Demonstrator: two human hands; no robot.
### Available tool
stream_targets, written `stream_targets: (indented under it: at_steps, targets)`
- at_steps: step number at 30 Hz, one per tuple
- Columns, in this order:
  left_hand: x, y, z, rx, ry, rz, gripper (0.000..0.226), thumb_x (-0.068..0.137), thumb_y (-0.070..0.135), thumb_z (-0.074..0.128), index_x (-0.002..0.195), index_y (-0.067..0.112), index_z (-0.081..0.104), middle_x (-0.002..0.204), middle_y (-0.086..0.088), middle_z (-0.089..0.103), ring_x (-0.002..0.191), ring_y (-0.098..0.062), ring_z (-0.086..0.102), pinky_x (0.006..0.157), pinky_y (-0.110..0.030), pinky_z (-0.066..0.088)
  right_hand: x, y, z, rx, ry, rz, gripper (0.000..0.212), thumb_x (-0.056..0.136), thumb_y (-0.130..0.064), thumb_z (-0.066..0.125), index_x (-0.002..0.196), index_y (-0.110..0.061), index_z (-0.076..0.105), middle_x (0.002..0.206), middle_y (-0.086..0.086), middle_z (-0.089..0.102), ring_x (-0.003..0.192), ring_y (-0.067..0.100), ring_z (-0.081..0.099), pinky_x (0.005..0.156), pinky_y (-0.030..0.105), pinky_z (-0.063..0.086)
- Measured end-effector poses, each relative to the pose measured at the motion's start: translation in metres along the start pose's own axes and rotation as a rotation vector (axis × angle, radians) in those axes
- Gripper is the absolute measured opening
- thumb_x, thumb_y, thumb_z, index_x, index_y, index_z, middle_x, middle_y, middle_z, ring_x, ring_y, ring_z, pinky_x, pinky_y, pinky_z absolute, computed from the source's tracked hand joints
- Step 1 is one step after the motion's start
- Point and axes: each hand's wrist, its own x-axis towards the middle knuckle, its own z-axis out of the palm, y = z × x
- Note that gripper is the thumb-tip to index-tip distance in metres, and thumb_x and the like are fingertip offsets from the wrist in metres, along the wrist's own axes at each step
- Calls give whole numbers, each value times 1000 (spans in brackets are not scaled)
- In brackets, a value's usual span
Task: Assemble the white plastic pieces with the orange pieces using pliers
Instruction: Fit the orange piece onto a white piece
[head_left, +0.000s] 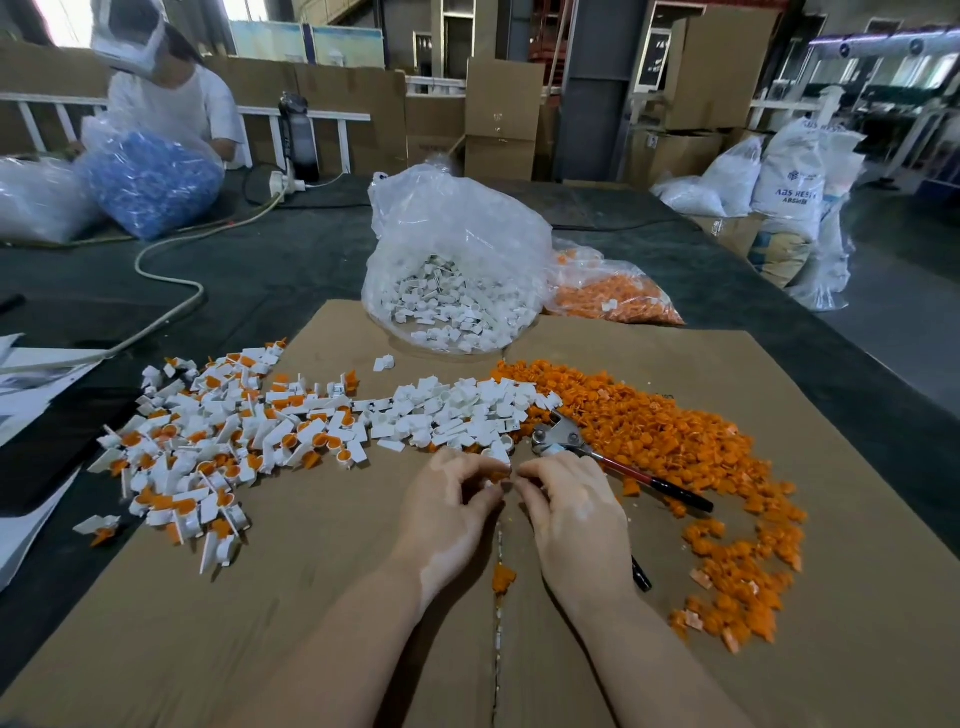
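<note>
Both hands meet over the middle of the cardboard (363, 597) that covers the dark surface (260, 270). The left hand (449, 512) has its fingers curled in, pinching a small orange piece with a bit of white at the tips. The right hand (569, 512) has its fingers curled too, tips pinched at the same small part; what exactly each holds is too small to tell.

The pliers (597, 452) lie on the cardboard just beyond the right hand, metal head toward the white pieces (457, 410), red-and-black handle running right; no hand touches them. The white pieces form a band just beyond the hands. The orange pieces (675, 431) spread right of the pliers and curve down along the cardboard's right side. One stray orange piece (503, 578) sits on the cardboard seam between the forearms. Joined white-and-orange parts (208, 452) are heaped on the cardboard's left part.

At the cardboard's far edge stands a clear bag of white pieces (452, 291), and right of it a bag of orange ones (613, 291). Beyond the surface at right, white sacks (789, 187) read "ABS RESIN" in part. Far left, another person (176, 109) handles a bag of blue parts (150, 182).
</note>
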Motion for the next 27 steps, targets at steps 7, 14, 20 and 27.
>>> stream_targets:
  at_steps: [7, 14, 20, 27]
  targets:
    - [10, -15, -18, 27, 263, -164, 10, 87, 17, 63, 94, 14, 68, 100, -1, 46, 84, -7, 44, 71, -8, 28, 0, 2, -2, 10, 97, 18, 12, 73, 1, 75, 79, -8, 70, 76, 0, 65, 74, 18, 60, 70, 18, 42]
    - [19, -37, -42, 292, 464, -280, 14, 89, 14, 60, 100, 12, 69, 106, -3, 42, 115, -24, 36, 97, -30, 31, 0, 2, 0, -8, 130, 12, 15, 69, 4, 77, 77, -6, 70, 73, 2, 65, 72, 21, 61, 68, 24, 47]
    - [16, -35, -35, 487, 419, -147, 18, 89, 24, 60, 106, 26, 66, 117, 0, 47, 113, -18, 27, 99, -35, 23, 5, 11, -11, -113, 100, 90, 13, 72, 4, 75, 81, -5, 71, 75, 6, 67, 73, 25, 63, 68, 35, 52]
    - [15, -18, -4, 453, 31, 246, 33, 97, 17, 44, 127, 22, 57, 124, 6, 54, 114, -12, 41, 91, -17, 28, 19, 26, -38, -532, -199, 402, 23, 90, -7, 46, 96, -23, 61, 96, -5, 59, 97, 16, 52, 80, 31, 32]
